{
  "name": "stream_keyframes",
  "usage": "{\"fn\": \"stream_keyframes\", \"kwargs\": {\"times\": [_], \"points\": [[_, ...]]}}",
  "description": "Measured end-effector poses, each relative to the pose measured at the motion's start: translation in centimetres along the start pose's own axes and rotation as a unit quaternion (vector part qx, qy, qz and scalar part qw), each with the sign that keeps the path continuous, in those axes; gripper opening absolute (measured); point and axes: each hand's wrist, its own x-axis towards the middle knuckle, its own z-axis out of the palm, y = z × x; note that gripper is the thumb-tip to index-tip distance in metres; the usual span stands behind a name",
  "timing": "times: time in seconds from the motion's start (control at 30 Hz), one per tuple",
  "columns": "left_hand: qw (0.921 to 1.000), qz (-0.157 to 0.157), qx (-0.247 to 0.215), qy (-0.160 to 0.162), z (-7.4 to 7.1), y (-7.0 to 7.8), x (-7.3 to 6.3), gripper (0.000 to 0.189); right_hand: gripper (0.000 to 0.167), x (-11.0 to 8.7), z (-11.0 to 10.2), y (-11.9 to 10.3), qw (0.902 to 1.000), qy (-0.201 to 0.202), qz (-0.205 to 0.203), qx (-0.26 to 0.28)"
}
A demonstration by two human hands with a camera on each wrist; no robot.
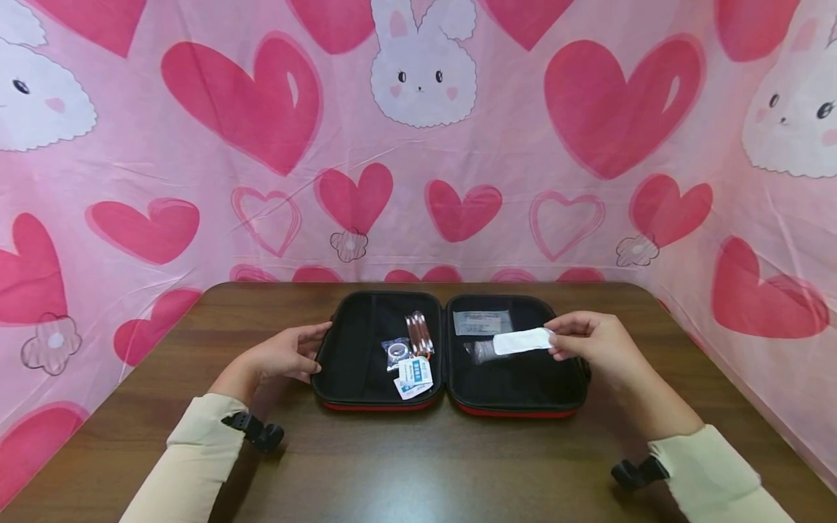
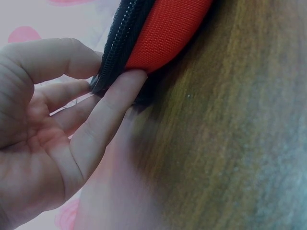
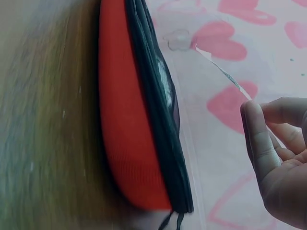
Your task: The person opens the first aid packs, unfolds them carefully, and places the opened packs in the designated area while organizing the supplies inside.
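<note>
A zippered case (image 1: 340, 349), black inside with a red outer shell, lies unfolded on the table. My left hand (image 1: 288, 354) is at its left edge; in the left wrist view the thumb and fingers pinch the zipper rim (image 2: 115, 48). With thumb and fingertips my right hand (image 1: 591, 341) pinches one end of a thin white packet (image 1: 522, 341), held over the right half. Edge-on, the packet (image 3: 223, 73) appears as a narrow strip in the right wrist view. Beneath it in the head view are a clear-wrapped grey roll (image 1: 482, 352) and a flat clear packet (image 1: 477, 322).
In the left half sit wrapped brown-tipped sticks (image 1: 419, 334), a bagged white roll (image 1: 397, 351) and small white-and-blue packets (image 1: 415, 372). The wooden table (image 1: 379, 465) ends at a pink heart-print cloth (image 1: 418, 160) behind. A black strap camera is on each wrist.
</note>
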Motion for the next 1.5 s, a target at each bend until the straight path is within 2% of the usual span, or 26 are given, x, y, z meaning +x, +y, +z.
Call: {"fn": "stream_keyframes", "kwargs": {"times": [0.2,0.5,0.67,0.87,1.1,1.27,1.4,1.5], "points": [[1.0000,0.000,-0.005,0.000,0.0,0.0,0.0,0.087,0.037,-0.5,-1.7,1.0,0.9999,0.009,-0.001,-0.014],[0.9999,0.000,-0.010,-0.003,-0.2,-0.2,0.1,0.088,0.041,-0.9,-4.0,2.4,0.9967,0.015,0.062,-0.050],[0.9998,0.004,-0.015,-0.008,-0.3,-0.1,0.1,0.088,0.039,-0.8,-4.5,2.9,0.9954,-0.001,0.080,-0.053],[0.9999,0.002,-0.013,-0.006,-0.3,-0.1,0.1,0.088,0.032,-0.3,-3.7,3.3,0.9939,-0.042,0.079,-0.064],[0.9999,0.000,-0.013,-0.005,-0.3,-0.2,0.1,0.088,0.023,0.3,-2.0,3.0,0.9885,-0.053,0.063,-0.127],[0.9999,0.006,-0.010,-0.011,-0.1,-0.1,0.0,0.087,0.018,0.6,-0.9,2.6,0.9853,-0.064,0.053,-0.149],[0.9999,0.007,-0.006,-0.009,-0.1,-0.1,0.0,0.087,0.013,0.6,0.0,2.4,0.9800,-0.067,0.042,-0.183],[0.9999,0.003,-0.009,-0.004,-0.2,-0.1,0.0,0.088,0.009,0.5,0.5,2.2,0.9706,-0.063,0.024,-0.231]]}}
